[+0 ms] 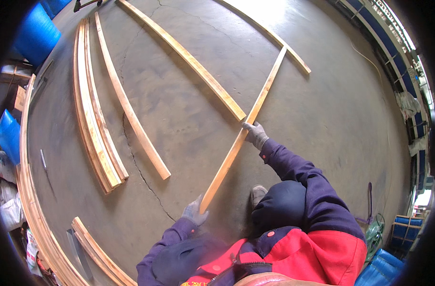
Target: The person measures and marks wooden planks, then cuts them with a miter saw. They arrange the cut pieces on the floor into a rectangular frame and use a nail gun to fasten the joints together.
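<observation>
A long, narrow wooden strip (pixel 225 163) runs slantwise in front of me, from near my left knee up to the right. My left hand (pixel 195 212), in a grey glove, is closed around its near end. Partway along the strip, my gloved right hand (pixel 256 135) grips it from the right side. Its far end meets or overlaps a second strip (pixel 270 34) on the floor; I cannot tell if they touch. The near end of a third strip (pixel 198 68) lies just beside my right hand.
To the left, several strips lie side by side in a bundle (pixel 91 109), with a single strip (pixel 127 106) beside it. Longer lumber (pixel 27 190) lines the left edge. A crack (pixel 143 178) crosses the concrete floor. Blue wrapped rolls (pixel 35 35) stand at far left, racking (pixel 403 62) at right.
</observation>
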### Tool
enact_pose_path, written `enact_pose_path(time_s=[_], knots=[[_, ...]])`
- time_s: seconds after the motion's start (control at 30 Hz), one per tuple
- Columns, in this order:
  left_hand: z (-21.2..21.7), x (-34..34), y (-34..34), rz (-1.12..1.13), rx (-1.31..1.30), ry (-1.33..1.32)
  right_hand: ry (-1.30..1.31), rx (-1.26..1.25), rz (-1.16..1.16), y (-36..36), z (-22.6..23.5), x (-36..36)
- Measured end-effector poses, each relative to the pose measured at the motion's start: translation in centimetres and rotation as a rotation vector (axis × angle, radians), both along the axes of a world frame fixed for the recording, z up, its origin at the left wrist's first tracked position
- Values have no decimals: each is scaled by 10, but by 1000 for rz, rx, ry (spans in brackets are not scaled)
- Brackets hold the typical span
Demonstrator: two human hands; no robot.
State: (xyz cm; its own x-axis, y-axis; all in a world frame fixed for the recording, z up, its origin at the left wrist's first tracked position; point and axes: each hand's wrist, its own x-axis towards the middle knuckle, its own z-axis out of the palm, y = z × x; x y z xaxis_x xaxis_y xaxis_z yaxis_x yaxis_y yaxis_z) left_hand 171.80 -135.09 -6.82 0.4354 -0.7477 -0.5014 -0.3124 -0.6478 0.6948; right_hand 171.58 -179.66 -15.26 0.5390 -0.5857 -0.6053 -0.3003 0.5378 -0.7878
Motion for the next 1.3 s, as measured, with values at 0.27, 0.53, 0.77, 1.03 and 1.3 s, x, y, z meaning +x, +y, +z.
enact_pose_path(time_s=[0.27,0.53,0.77,1.03,1.3], knots=[[18,15,-39,21,-150,-56,15,8,-91,-32,21,11],[-37,-9,7,-14,-80,-65,133,-37,-66,11,14,-31],[-64,24,66,-87,-44,-75,232,-101,-83,69,-7,-76],[-42,54,-13,-37,-140,-134,68,-149,-173,-1,-15,-54],[-30,61,-95,-100,-154,-159,95,-97,-235,-82,13,-49]])
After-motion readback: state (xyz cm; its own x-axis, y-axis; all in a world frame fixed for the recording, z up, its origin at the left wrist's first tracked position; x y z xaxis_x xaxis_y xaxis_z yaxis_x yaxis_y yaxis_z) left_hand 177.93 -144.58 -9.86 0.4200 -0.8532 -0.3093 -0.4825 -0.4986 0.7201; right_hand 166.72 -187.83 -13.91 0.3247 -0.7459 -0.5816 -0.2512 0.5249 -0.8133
